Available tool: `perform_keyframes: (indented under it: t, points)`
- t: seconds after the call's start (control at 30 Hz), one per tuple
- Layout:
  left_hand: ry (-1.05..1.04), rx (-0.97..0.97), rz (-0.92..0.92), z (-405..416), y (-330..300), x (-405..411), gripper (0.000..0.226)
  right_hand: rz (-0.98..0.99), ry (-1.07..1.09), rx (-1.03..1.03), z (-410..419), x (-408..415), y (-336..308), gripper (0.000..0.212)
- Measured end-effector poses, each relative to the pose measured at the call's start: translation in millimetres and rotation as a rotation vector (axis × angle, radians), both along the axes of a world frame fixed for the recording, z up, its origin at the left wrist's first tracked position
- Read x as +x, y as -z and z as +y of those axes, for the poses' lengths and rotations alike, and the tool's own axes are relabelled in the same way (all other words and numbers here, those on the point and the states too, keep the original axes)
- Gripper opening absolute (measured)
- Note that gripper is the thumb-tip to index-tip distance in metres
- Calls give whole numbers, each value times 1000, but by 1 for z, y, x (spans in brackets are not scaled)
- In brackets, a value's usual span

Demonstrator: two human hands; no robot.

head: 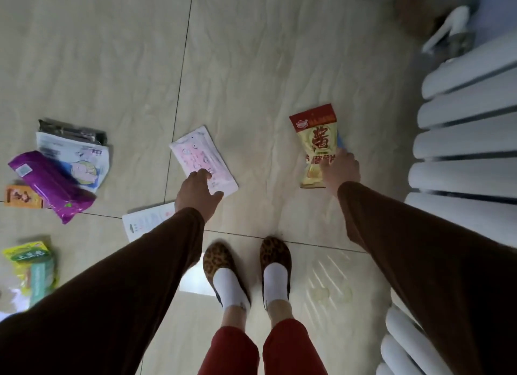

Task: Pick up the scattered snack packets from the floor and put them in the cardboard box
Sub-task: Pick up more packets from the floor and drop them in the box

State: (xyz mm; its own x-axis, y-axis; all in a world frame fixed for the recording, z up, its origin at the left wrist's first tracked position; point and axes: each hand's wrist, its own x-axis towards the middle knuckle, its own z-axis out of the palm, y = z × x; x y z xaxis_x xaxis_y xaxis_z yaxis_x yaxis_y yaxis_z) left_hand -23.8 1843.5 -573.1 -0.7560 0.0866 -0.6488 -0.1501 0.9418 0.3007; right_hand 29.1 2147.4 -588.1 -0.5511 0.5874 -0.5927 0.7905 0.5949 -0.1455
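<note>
My left hand (197, 193) reaches down onto the near corner of a pink and white packet (200, 156) lying on the tiled floor, fingers spread over it. My right hand (340, 170) grips the lower right edge of a yellow packet with a red top (314, 142); a blue edge shows behind that packet. A white flat packet (145, 220) lies partly under my left sleeve. At the left lie a purple packet (50, 184), a white printed packet (81, 159), a dark packet (72, 131), an orange one (21, 197) and a green and yellow one (30, 265). No cardboard box is in view.
A white ribbed radiator (467, 139) runs along the right side, close to my right arm. My feet in leopard-print slippers (246, 268) stand on the tiles just behind the hands. A brown object sits in the far right corner.
</note>
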Motion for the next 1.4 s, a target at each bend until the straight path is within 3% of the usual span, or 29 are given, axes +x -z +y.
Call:
perform_keyframes:
  t: [0.1,0.3,0.47,0.57,0.67,0.8,0.87,0.97,1.1,1.17,1.4]
  points:
    - [-87,-31,3,-5,45,-21,49,-38,41,18,16,-20,42,56]
    - [-321,-173,44,-23,125,-53,76,-85,163,13,26,-46,112,112]
    - [-490,-250,8,-26,159,-61,101,-171,212,57,20,-57,143,126]
    - [-628,-122,-32,-26,168,-62,96,-193,241,62,12,-60,149,122]
    - [-736,26,-100,-27,169,-63,83,-206,193,34,0,-61,151,98]
    - [-825,281,-201,-36,147,-67,40,-67,180,-148,-28,-60,137,75]
    - [-791,360,-234,-50,123,-69,28,36,178,-241,-49,-59,119,62]
    - [-661,380,-257,-90,83,-66,26,135,96,-327,-89,-59,83,60]
    - [-346,165,-223,-151,55,-46,34,187,31,-403,-134,-57,50,55]
    - [-194,61,-224,-173,57,-29,35,152,16,-448,-153,-54,46,48]
    - [-62,-79,-87,-205,127,27,56,39,-11,-543,-199,-46,77,40]
